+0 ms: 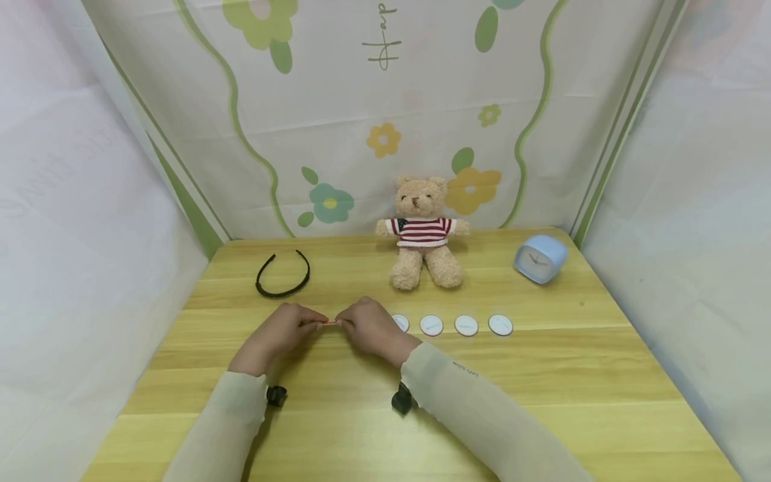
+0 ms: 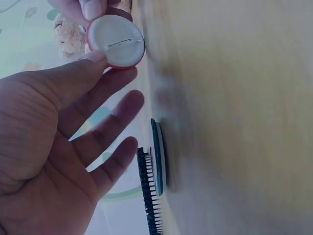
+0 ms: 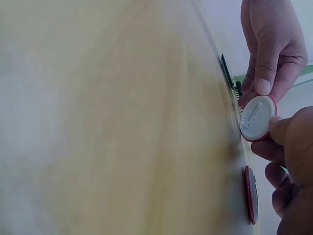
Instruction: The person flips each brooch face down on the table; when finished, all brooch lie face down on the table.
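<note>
Between both hands is a round pin badge [image 2: 117, 34], its white back and safety pin showing, a red rim around it. My left hand [image 1: 288, 332] pinches one edge with thumb and index finger; its other fingers are spread in the left wrist view. From the opposite edge, my right hand [image 1: 372, 327] pinches the same badge, thumb on the white back. The badge is held low over the wooden table [image 1: 337, 428]. Close to my right hand lies a row of several badges [image 1: 431, 325], white backs up. A green-rimmed badge [image 2: 158, 156] is near my left hand, hidden in the head view.
A black toothed headband [image 1: 283, 294] lies at the back left. A teddy bear [image 1: 421, 231] in a striped shirt sits against the patterned cloth behind the table. At the back right stands a light blue clock [image 1: 541, 259]. Cloth walls enclose both sides.
</note>
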A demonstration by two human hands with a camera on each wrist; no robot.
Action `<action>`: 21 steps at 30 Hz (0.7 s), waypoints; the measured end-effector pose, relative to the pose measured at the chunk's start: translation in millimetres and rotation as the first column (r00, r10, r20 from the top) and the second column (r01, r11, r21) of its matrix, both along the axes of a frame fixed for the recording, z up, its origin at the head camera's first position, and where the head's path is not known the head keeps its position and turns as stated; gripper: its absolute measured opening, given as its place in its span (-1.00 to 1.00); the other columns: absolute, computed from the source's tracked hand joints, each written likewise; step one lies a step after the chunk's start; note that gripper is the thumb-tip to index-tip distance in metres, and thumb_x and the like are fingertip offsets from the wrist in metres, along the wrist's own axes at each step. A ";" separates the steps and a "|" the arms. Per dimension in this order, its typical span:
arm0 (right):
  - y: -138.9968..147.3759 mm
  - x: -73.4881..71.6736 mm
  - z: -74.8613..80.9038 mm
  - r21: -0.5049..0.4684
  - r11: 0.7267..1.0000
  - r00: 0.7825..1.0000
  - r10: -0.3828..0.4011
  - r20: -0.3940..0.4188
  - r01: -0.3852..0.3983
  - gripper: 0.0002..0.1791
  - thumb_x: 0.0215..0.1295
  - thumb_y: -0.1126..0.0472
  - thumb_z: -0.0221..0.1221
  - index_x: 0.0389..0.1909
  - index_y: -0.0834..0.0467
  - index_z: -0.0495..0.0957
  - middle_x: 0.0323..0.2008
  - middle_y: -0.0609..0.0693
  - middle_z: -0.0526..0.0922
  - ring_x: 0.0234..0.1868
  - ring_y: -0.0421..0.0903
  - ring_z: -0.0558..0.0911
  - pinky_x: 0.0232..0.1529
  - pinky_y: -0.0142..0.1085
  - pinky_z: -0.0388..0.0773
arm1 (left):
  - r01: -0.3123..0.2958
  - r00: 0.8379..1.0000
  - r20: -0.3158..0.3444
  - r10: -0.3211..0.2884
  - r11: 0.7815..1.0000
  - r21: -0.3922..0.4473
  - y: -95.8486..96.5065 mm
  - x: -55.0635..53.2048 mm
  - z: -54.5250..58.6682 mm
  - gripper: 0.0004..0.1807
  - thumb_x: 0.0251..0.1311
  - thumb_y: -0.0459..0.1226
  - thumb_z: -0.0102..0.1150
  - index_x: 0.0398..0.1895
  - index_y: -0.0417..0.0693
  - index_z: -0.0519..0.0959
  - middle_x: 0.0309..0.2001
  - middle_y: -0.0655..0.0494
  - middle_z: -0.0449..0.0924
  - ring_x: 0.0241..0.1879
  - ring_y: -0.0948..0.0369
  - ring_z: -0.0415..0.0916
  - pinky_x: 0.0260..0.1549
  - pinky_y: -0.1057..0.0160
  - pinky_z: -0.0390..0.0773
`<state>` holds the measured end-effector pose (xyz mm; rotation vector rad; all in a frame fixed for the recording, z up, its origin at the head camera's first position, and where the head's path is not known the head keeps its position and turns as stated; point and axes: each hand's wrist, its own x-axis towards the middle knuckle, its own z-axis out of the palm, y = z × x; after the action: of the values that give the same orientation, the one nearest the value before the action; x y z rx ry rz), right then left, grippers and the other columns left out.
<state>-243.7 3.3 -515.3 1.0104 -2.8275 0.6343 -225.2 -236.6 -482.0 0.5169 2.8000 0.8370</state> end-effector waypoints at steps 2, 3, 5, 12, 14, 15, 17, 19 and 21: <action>0.1 0.4 0.6 -0.023 0.999 1.000 -0.025 0.018 0.026 -0.70 0.72 0.06 0.13 0.13 -0.07 0.83 0.01 -0.19 0.87 0.00 -0.12 0.73 0.15 -0.25 0.67 | 0.004 0.999 -0.032 -0.003 1.000 0.001 1.3 -0.6 0.0 -0.76 0.56 -0.26 0.29 0.11 0.15 0.85 0.10 0.08 0.84 0.14 0.07 0.76 0.16 -0.09 0.74; 0.1 0.7 1.1 -0.038 0.999 0.999 -0.036 0.032 0.037 -0.72 0.71 0.08 0.14 0.11 -0.07 0.83 -0.02 -0.16 0.87 -0.04 -0.12 0.71 0.10 -0.25 0.68 | 0.006 0.999 -0.048 -0.006 1.000 0.004 2.1 -1.0 -0.2 -0.77 0.56 -0.26 0.28 0.11 0.13 0.85 0.10 0.08 0.84 0.14 0.05 0.76 0.17 -0.11 0.73; 0.1 1.1 1.8 -0.063 0.996 0.996 -0.058 0.061 0.062 -0.79 0.69 0.09 0.17 0.06 -0.07 0.78 -0.09 -0.13 0.84 -0.11 -0.13 0.67 -0.01 -0.26 0.68 | 0.004 0.997 -0.074 -0.003 1.000 0.009 3.8 -1.7 -0.4 -0.78 0.56 -0.26 0.29 0.09 0.13 0.85 0.06 0.09 0.85 0.12 0.04 0.76 0.18 -0.15 0.72; 0.2 0.8 1.4 -0.092 0.993 0.994 -0.059 0.096 0.068 -0.94 0.57 0.14 0.32 -0.05 -0.08 0.66 -0.14 -0.15 0.77 -0.17 -0.19 0.58 -0.14 -0.32 0.59 | -0.028 0.997 -0.075 0.030 0.999 0.030 8.3 -3.7 -0.9 -0.84 0.50 -0.32 0.35 0.00 0.12 0.78 -0.10 0.18 0.82 0.02 0.09 0.74 0.16 -0.19 0.69; 0.3 0.4 0.8 -0.081 0.995 0.995 -0.046 0.093 0.054 -0.91 0.56 0.14 0.33 -0.02 -0.08 0.68 -0.11 -0.18 0.79 -0.15 -0.20 0.59 -0.12 -0.33 0.60 | -0.031 0.997 -0.066 0.034 0.999 0.039 9.0 -4.0 -1.1 -0.82 0.47 -0.37 0.36 -0.01 0.09 0.74 -0.13 0.15 0.81 -0.01 0.08 0.73 0.12 -0.17 0.70; 0.4 0.2 0.5 -0.077 0.996 0.995 -0.040 0.090 0.047 -0.90 0.56 0.14 0.33 0.00 -0.08 0.69 -0.10 -0.18 0.80 -0.13 -0.20 0.59 -0.10 -0.33 0.60 | -0.028 0.998 -0.059 0.031 0.999 0.044 9.2 -4.2 -1.5 -0.81 0.46 -0.38 0.36 0.00 0.08 0.73 -0.12 0.14 0.80 -0.02 0.08 0.73 0.10 -0.16 0.70; 0.7 -0.1 0.3 -0.069 0.997 0.996 -0.031 0.089 0.037 -0.86 0.56 0.13 0.34 0.04 -0.07 0.70 -0.08 -0.19 0.81 -0.11 -0.20 0.60 -0.08 -0.33 0.60 | -0.024 0.999 -0.044 0.027 0.999 0.048 9.6 -4.6 -2.8 -0.78 0.44 -0.40 0.37 0.02 0.08 0.72 -0.11 0.13 0.80 -0.01 0.08 0.72 0.09 -0.14 0.70; 1.2 -0.4 0.4 -0.072 0.997 0.995 -0.023 0.094 0.030 -0.83 0.55 0.13 0.35 0.07 -0.06 0.72 -0.08 -0.18 0.81 -0.10 -0.19 0.60 -0.07 -0.33 0.61 | -0.024 0.999 -0.025 0.026 0.998 0.054 9.6 -4.7 -4.4 -0.76 0.43 -0.41 0.38 0.03 0.10 0.73 -0.09 0.14 0.79 0.01 0.09 0.71 0.10 -0.14 0.70; 1.6 -0.4 0.3 -0.073 0.997 0.995 -0.016 0.103 0.023 -0.80 0.54 0.12 0.36 0.10 -0.06 0.74 -0.08 -0.18 0.82 -0.09 -0.19 0.60 -0.05 -0.32 0.61 | -0.022 1.000 -0.008 0.022 0.998 0.055 9.8 -4.7 -6.0 -0.74 0.42 -0.41 0.39 0.03 0.13 0.75 -0.06 0.17 0.80 0.05 0.07 0.72 0.13 -0.14 0.69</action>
<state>-244.1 4.8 -514.9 0.9636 -2.8724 0.8055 -229.8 -226.8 -488.0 0.5004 2.8027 0.9201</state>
